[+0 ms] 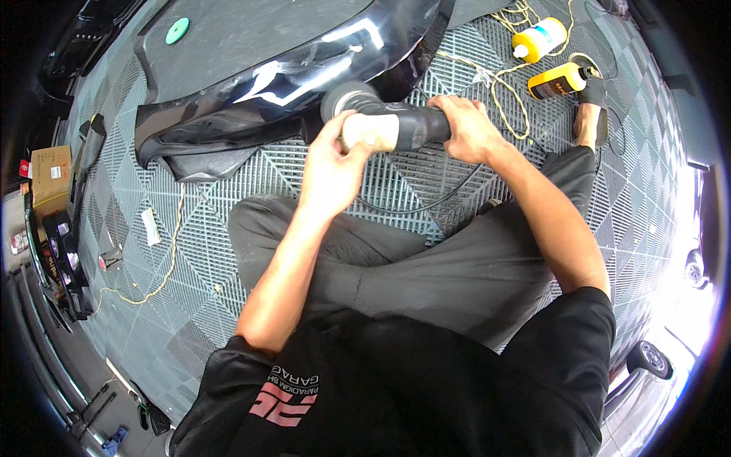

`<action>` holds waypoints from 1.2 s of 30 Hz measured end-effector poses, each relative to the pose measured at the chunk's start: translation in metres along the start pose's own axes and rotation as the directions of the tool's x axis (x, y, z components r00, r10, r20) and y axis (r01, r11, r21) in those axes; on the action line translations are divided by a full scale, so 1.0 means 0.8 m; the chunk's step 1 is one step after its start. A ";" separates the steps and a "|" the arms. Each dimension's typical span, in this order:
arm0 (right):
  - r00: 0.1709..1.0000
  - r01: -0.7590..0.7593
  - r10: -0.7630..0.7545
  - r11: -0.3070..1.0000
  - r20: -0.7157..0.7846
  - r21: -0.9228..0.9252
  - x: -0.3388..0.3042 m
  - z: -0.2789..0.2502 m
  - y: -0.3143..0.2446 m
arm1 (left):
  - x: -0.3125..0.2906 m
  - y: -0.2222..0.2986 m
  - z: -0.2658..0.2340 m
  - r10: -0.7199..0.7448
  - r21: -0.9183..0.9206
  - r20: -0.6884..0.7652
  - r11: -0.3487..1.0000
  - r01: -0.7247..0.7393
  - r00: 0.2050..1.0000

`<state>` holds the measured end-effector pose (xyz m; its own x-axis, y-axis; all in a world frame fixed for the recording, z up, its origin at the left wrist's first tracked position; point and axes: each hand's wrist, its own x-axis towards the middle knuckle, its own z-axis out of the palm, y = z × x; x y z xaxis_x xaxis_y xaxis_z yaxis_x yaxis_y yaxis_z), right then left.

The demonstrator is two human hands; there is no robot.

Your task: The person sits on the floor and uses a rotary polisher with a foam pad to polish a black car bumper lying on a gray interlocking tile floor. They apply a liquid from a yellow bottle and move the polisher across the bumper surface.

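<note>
Both my hands hold an electric polisher (pixel 417 128) with a black and pale body. My left hand (pixel 332 164) is wrapped round its head end, thumb along the pale part. Farther right, my right hand (pixel 468 131) grips the black rear of the body. The round pad (pixel 349 97) rests against or just over the near side of a glossy black car bumper (pixel 304 72); exact contact is hard to tell. Bright reflections show on the curved bumper. From the tool a dark cable (pixel 415 211) loops down over the floor.
The bumper lies on a dark mat (pixel 221 34) with a round green pad (pixel 177 30). Two yellow bottles (pixel 540 39) lie at the far right, near a yellow cord (pixel 525 114) and my foot. A cardboard box (pixel 52 171) stands left on the grey grated floor (pixel 205 221).
</note>
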<state>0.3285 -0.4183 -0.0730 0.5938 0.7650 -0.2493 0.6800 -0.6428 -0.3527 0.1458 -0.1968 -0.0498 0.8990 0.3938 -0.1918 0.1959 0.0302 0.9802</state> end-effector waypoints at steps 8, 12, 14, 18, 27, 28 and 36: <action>0.994 -0.081 0.092 0.986 0.066 -0.147 0.006 -0.051 0.074 | 0.062 0.013 0.076 0.021 0.306 0.054 0.951 -0.037 0.998; 0.977 -0.151 0.176 0.969 0.122 -0.194 0.014 -0.072 0.098 | 0.086 0.030 0.104 0.008 0.374 0.053 0.927 -0.028 0.999; 0.977 -0.159 0.186 0.959 0.102 -0.233 0.013 -0.077 0.110 | 0.093 0.036 0.117 -0.030 0.390 0.051 0.921 0.008 0.998; 0.970 -0.222 0.239 0.946 0.045 -0.236 0.007 -0.077 0.132 | 0.112 0.044 0.135 -0.001 0.406 0.071 0.914 -0.028 0.997; 0.952 -0.303 0.306 0.949 -0.018 0.084 0.007 -0.087 0.135 | 0.149 0.075 0.140 0.147 0.411 -0.038 0.904 -0.118 0.988; 0.954 -0.294 0.299 0.944 -0.011 0.152 0.006 -0.087 0.128 | 0.150 0.079 0.136 0.154 0.409 -0.064 0.905 -0.114 0.986; 0.986 -0.144 0.164 0.776 0.024 0.614 0.013 -0.072 0.036 | 0.134 0.086 0.088 0.420 0.401 -0.187 0.858 -0.321 0.888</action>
<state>0.3791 -0.4315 -0.0340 0.6869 0.6498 -0.3254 0.1779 -0.5845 -0.7917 0.2835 -0.2172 -0.0061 0.8074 0.5342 0.2505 0.0365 -0.4690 0.8824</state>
